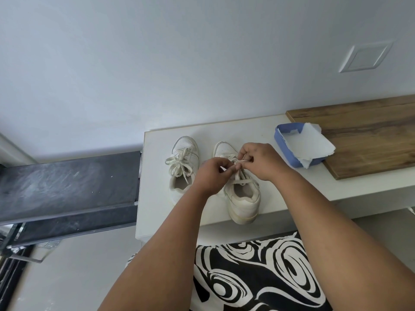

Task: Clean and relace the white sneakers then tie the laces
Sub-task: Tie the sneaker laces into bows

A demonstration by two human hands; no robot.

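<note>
Two hands are tying the lace on one white shoe.

The right shoe (243,198) sits on the white bench (157,198), its heel at the near edge. Above its tongue, the left hand (210,176) and right hand (260,160) each pinch the lace (239,162) with curled fingers. The left shoe (183,162), just left of the right shoe, already has a tied bow. Right of the right shoe, a blue tray (285,149) holds white paper (312,142), partly on a wooden board (370,135).
</note>
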